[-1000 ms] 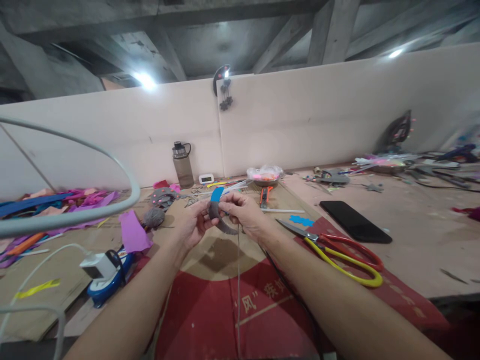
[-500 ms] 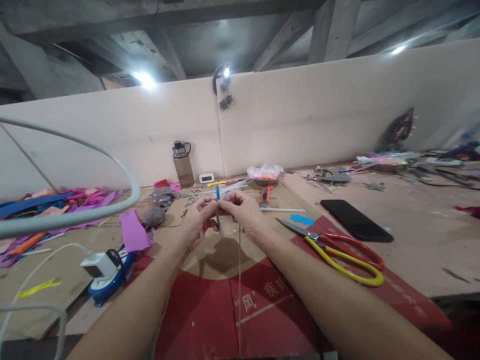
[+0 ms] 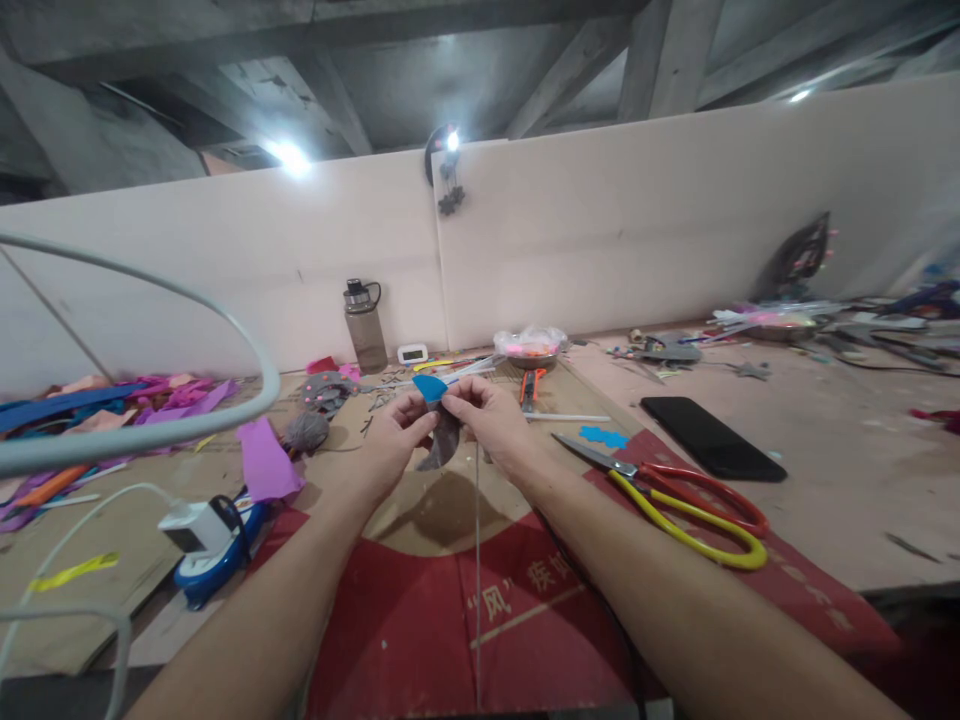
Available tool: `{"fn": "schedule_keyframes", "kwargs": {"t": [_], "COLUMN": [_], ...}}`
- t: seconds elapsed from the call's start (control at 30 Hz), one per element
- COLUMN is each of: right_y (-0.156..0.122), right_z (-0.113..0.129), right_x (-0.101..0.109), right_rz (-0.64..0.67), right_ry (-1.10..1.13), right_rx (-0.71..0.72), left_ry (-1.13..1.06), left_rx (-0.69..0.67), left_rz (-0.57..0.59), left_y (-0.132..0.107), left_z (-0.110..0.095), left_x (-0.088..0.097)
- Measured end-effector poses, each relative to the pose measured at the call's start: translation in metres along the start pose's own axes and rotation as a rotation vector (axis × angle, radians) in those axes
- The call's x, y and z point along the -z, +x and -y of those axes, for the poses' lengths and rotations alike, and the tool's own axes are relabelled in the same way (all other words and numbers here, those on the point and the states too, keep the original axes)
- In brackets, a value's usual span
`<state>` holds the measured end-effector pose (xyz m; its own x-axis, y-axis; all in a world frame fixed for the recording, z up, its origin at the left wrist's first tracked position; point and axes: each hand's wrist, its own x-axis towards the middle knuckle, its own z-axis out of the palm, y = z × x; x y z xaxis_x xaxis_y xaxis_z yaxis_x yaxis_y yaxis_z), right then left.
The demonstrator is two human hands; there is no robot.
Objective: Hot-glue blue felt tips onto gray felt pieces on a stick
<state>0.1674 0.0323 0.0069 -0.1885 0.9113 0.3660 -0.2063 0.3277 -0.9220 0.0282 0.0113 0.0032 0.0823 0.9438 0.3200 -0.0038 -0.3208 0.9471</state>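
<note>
Both my hands meet above the middle of the worktable, pinching one small craft piece between them. The piece [image 3: 437, 415] is grey felt with a blue tip on top. My left hand [image 3: 395, 437] grips its left side with thumb and fingers closed. On the right side my right hand [image 3: 487, 420] pinches it too. A thin cord [image 3: 477, 560] hangs straight down from the hands towards me. Under them lies brown cardboard with a red printed sheet [image 3: 465, 610].
Large scissors with red and yellow handles [image 3: 675, 503] lie right of my hands, a black phone [image 3: 709, 438] beyond them. A water bottle [image 3: 364, 326] stands at the white partition. Purple and blue scraps [image 3: 142, 400], a white charger [image 3: 196, 527] and a grey cable [image 3: 150, 430] are at the left.
The piece has turned in my fingers: a curved grey band with a blue end, then edge-on, now showing a flat grey face with the blue tip up. My hands stayed in place.
</note>
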Motion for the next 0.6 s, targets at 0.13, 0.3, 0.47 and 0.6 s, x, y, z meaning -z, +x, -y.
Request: {"fn": "schedule_keyframes", "kwargs": {"t": [0.13,0.3,0.47,0.6], "right_y": [-0.001,-0.001,-0.001,-0.001], "right_z": [0.003,0.003,0.002,0.001], "right_x": [0.0,0.0,0.001,0.0], "right_rz": [-0.019,-0.028,-0.031,-0.012], "right_ry": [-0.09,-0.128,-0.146,-0.179], "right_rx": [0.011,0.015,0.01,0.046], "left_ry": [0.099,0.283,0.408,0.477], "left_rx": [-0.001,-0.058,-0.099,-0.111], "left_rz": [-0.068,-0.054,-0.044,-0.095], "left_y": [-0.002,-0.002,-0.003,-0.005], "left_z": [-0.007,-0.016,-0.02,-0.021], "left_x": [0.001,0.004,0.003,0.0]}}
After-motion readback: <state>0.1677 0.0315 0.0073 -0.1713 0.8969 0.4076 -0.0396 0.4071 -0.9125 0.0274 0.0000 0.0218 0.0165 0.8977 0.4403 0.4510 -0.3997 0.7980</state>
